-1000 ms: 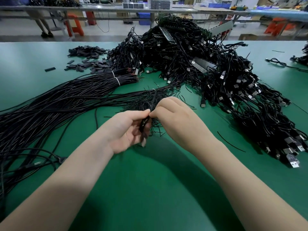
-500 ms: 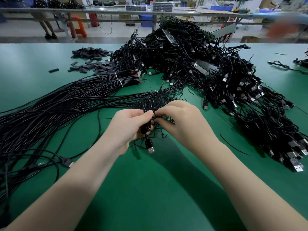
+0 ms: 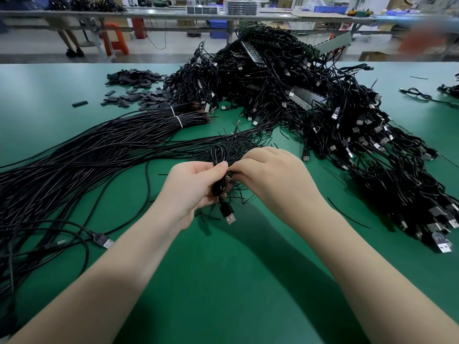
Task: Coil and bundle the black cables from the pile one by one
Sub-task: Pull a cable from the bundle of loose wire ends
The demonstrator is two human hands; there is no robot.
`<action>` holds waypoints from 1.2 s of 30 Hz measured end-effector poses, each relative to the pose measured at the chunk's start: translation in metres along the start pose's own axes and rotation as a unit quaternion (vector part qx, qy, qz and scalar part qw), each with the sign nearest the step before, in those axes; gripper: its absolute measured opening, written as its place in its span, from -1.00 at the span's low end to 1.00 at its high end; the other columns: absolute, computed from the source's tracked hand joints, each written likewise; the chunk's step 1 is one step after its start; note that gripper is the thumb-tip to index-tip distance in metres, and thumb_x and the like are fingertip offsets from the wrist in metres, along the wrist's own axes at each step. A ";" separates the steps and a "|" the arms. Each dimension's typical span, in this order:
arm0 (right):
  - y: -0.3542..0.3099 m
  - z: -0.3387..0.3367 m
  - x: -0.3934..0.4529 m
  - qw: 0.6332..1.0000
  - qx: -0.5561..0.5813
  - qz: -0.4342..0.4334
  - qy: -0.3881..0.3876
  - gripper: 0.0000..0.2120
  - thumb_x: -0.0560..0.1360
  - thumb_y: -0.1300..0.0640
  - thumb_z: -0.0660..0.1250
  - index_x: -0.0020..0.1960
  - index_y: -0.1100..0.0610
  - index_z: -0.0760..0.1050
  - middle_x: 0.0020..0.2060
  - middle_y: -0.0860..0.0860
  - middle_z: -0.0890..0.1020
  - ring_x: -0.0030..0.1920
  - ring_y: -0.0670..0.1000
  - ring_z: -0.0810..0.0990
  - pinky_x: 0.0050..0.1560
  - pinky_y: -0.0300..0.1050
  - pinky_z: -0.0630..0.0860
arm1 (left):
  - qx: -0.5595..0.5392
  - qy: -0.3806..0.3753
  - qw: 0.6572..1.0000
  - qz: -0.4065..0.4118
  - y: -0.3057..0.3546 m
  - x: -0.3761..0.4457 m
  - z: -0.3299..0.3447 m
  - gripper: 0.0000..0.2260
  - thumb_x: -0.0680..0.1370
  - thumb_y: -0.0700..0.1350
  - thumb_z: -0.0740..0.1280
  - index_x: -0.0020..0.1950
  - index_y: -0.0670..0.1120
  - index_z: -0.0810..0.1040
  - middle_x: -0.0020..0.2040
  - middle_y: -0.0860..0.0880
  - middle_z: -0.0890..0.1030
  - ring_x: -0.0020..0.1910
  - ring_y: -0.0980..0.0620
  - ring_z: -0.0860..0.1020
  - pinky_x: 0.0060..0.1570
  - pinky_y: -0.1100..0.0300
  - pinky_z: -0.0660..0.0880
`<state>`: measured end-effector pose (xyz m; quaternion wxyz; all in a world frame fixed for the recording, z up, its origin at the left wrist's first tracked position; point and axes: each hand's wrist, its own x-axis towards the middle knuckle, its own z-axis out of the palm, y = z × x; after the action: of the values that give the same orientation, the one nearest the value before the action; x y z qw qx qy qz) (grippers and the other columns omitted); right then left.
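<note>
The left hand (image 3: 196, 187) still pinches the coiled cable (image 3: 219, 170); its plug (image 3: 229, 216) now dangles below the grip. The right hand (image 3: 270, 177) pinches a thin tie at the coil, so bundling looks nearly done.

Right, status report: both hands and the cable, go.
Left hand grips coiled cable, USB plug hanging below. Right hand pinching at the coil's middle. Loose ties underneath on green table; nothing blocking.
</note>
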<state>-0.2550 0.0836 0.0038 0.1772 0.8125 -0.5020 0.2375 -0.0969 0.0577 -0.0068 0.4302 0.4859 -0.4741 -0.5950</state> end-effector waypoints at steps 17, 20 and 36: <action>-0.011 -0.006 -0.001 0.998 -0.031 0.026 0.050 -0.82 0.49 0.13 0.32 -0.24 0.15 0.60 -0.29 0.05 0.61 -0.24 0.15 0.58 -0.28 -0.02 0.49 | 0.092 0.053 0.991 0.081 -0.005 -0.001 0.001 -0.88 0.49 -0.05 0.46 -0.13 -0.10 0.68 -0.29 -0.01 0.70 -0.29 0.06 0.64 -0.14 0.05 0.57; -0.032 -0.006 0.001 0.979 0.104 0.163 0.063 -0.87 0.45 0.11 0.38 -0.25 0.12 0.61 -0.31 -0.01 0.60 -0.22 0.06 0.57 -0.25 -0.07 0.47 | 0.054 0.050 0.989 0.126 -0.002 -0.004 0.001 -0.87 0.50 -0.09 0.45 -0.19 -0.12 0.69 -0.31 -0.03 0.66 -0.30 0.04 0.56 -0.19 0.11 0.50; -0.004 -0.021 0.007 0.582 0.709 0.385 -0.102 -0.93 0.28 0.10 0.49 -0.25 0.07 0.68 -0.37 -0.07 0.64 -0.36 -0.15 0.60 -0.34 -0.34 0.51 | 0.074 -0.023 0.962 0.262 0.009 -0.006 -0.002 -0.90 0.46 -0.03 0.43 -0.05 0.05 0.69 -0.13 0.14 0.69 -0.17 0.24 0.60 -0.12 0.39 0.46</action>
<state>-0.2527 0.0913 0.0255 -0.6159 0.4292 -0.4547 0.4793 -0.0935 0.0618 0.0032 0.5234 0.3614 -0.6370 -0.4355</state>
